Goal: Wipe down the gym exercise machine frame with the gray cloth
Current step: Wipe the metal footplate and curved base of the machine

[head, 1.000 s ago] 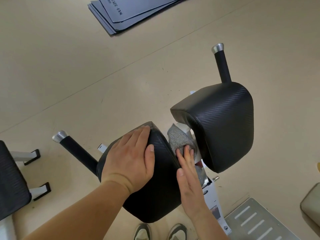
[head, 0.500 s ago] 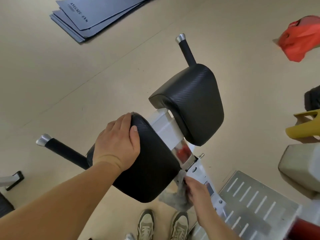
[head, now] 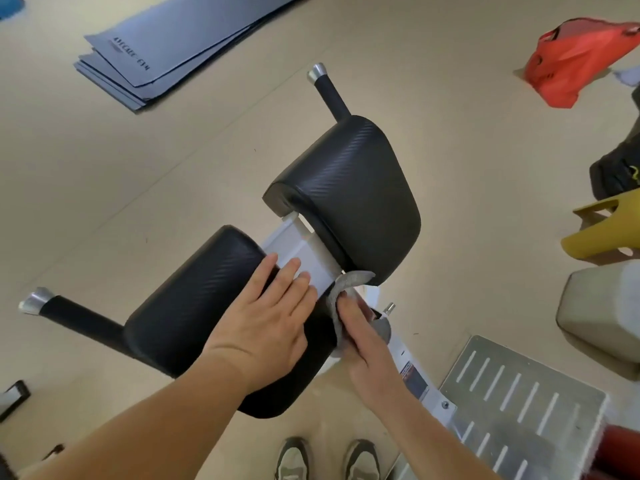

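Note:
The machine's white frame bar [head: 304, 252] runs between two black pads, the near left pad [head: 194, 306] and the far right pad [head: 349, 202]. My left hand [head: 266, 323] lies flat on the left pad, its straight fingers reaching onto the white bar. My right hand [head: 363, 341] grips the gray cloth [head: 341, 287] and holds it against the frame just below the right pad. Part of the cloth is hidden under that hand. Black handles with silver caps [head: 317, 72] stick out from both pads.
A slotted metal footplate [head: 519, 400] lies at lower right. Stacked dark mats [head: 166, 46] lie on the floor far left. A red bag [head: 581, 60], a yellow stool [head: 602, 237] and a beige seat [head: 602, 313] crowd the right. My shoes [head: 325, 459] are below.
My right hand brought the cloth up from low on the frame to just under the right pad. My left hand slid from the pad's far edge toward the white bar.

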A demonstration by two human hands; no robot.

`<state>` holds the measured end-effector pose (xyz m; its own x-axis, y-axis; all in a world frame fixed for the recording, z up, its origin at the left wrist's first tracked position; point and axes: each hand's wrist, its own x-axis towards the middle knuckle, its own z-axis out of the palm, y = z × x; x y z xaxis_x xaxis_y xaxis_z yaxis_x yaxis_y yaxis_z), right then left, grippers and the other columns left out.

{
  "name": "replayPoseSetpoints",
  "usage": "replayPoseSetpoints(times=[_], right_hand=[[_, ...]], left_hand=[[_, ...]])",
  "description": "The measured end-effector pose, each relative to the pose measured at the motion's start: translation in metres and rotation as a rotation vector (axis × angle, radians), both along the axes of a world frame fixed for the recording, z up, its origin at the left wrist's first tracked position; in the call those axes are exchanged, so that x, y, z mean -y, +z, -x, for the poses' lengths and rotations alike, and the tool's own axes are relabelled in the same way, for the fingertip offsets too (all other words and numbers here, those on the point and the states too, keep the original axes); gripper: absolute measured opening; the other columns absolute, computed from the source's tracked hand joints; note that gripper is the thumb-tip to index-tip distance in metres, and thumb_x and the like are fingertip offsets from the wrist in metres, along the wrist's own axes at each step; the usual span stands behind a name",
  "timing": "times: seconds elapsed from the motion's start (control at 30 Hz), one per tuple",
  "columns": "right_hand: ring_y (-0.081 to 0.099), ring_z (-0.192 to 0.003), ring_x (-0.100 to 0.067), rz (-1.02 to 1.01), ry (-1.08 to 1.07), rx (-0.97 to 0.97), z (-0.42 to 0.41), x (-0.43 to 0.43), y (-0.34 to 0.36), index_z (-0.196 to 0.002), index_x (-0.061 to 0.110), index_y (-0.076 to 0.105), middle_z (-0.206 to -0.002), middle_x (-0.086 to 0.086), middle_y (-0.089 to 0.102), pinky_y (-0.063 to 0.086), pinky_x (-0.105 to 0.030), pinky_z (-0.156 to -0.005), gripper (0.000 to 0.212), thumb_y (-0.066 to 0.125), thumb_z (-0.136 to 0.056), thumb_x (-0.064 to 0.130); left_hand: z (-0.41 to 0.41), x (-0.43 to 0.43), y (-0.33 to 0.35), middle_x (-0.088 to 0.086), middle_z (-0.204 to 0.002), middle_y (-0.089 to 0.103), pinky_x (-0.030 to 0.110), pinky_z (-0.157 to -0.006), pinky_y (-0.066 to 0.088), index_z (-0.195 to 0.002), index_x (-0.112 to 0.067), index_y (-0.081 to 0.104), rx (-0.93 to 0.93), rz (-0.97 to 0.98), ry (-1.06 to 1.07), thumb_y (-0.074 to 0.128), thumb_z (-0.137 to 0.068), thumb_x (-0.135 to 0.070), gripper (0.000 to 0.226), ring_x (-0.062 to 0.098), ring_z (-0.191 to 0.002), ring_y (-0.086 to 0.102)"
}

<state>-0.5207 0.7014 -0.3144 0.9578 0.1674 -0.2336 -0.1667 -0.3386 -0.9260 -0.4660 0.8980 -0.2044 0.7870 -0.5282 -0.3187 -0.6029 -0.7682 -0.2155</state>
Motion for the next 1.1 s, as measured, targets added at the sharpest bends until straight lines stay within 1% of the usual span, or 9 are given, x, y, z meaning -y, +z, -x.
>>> replayPoseSetpoints(times=[0.13,0.3,0.4,0.5,0.6,0.67,0.83,0.97,1.1], right_hand=[[0.027,-0.153,-0.011,0.299,0.188,0.087,-0.020,0.006,-0.052,-0.159,0.029,0.034,-0.162,0.009,0.036,0.028,-0.042,-0.125,0.053,0.043,-0.107,0.022],[0.033,-0.146,-0.016,0.620,0.140,0.135,-0.022,0.011,-0.103,-0.147,0.029,0.039,-0.148,0.006,0.045,0.016,-0.054,-0.124,0.047,0.021,-0.108,0.047],[0.029,-0.150,-0.022,0.485,-0.109,-0.047,-0.026,0.027,-0.113,-0.150,0.024,0.032,-0.155,0.000,0.039,0.009,-0.054,-0.128,0.059,0.012,-0.106,0.058],[-0.007,-0.159,-0.021,0.478,-0.066,-0.038,-0.027,0.024,-0.117,-0.164,0.021,0.001,-0.173,0.002,-0.001,-0.003,-0.046,-0.129,0.078,0.005,-0.102,0.067],[-0.018,-0.157,-0.013,0.432,-0.060,0.064,-0.024,0.000,-0.113,-0.162,0.027,-0.017,-0.171,0.008,-0.018,-0.003,-0.045,-0.127,0.070,0.013,-0.107,0.058],[-0.016,-0.157,-0.013,0.456,-0.061,0.094,-0.024,-0.004,-0.115,-0.163,0.028,-0.016,-0.171,0.007,-0.017,-0.001,-0.047,-0.127,0.068,0.013,-0.108,0.056],[-0.005,-0.159,-0.018,0.728,-0.047,-0.060,-0.034,0.024,-0.129,-0.163,0.029,-0.008,-0.173,0.003,-0.001,-0.008,-0.055,-0.127,0.077,-0.012,-0.097,0.069],[-0.019,-0.157,-0.018,0.623,-0.059,0.037,-0.025,-0.004,-0.115,-0.162,0.024,-0.018,-0.172,0.002,-0.016,-0.012,-0.050,-0.127,0.079,0.007,-0.103,0.069],[-0.013,-0.158,-0.019,0.597,-0.090,0.131,-0.027,-0.013,-0.118,-0.163,0.022,-0.016,-0.173,0.000,-0.012,-0.009,-0.044,-0.127,0.073,0.016,-0.108,0.059]], left_hand=[[-0.003,0.002,-0.018,0.023,-0.147,0.051,0.064,-0.124,-0.001,-0.139,-0.006,0.055,0.064,0.014,-0.017,0.042,-0.098,-0.048,0.060,0.046,-0.145,0.031],[0.000,0.007,-0.015,0.018,-0.155,0.046,0.063,-0.125,0.003,-0.148,-0.009,0.050,0.094,0.020,0.030,0.029,-0.103,-0.061,0.072,0.041,-0.150,0.031],[0.001,0.010,-0.011,0.015,-0.157,0.045,0.062,-0.125,0.005,-0.151,-0.012,0.048,0.096,-0.005,0.035,0.026,-0.102,-0.066,0.077,0.040,-0.151,0.031],[0.001,0.012,-0.008,0.015,-0.155,0.048,0.064,-0.124,0.008,-0.149,-0.012,0.051,0.082,-0.038,0.047,0.028,-0.101,-0.067,0.077,0.041,-0.149,0.034],[0.001,0.014,-0.008,0.016,-0.153,0.050,0.064,-0.124,0.009,-0.148,-0.011,0.053,0.079,-0.061,0.043,0.031,-0.101,-0.064,0.074,0.042,-0.148,0.035],[0.001,0.014,-0.010,0.016,-0.152,0.051,0.064,-0.124,0.008,-0.147,-0.011,0.054,0.088,-0.068,0.041,0.033,-0.101,-0.063,0.072,0.042,-0.147,0.036],[-0.001,0.012,-0.012,0.017,-0.151,0.051,0.064,-0.124,0.005,-0.145,-0.011,0.054,0.093,-0.086,0.036,0.035,-0.101,-0.062,0.070,0.043,-0.147,0.036],[0.001,0.013,-0.013,0.018,-0.151,0.051,0.065,-0.124,0.007,-0.145,-0.011,0.054,0.094,-0.081,0.036,0.036,-0.101,-0.061,0.069,0.043,-0.146,0.036],[0.000,0.014,-0.013,0.018,-0.151,0.051,0.065,-0.123,0.008,-0.144,-0.011,0.055,0.098,-0.071,0.039,0.038,-0.100,-0.059,0.067,0.044,-0.146,0.036]])
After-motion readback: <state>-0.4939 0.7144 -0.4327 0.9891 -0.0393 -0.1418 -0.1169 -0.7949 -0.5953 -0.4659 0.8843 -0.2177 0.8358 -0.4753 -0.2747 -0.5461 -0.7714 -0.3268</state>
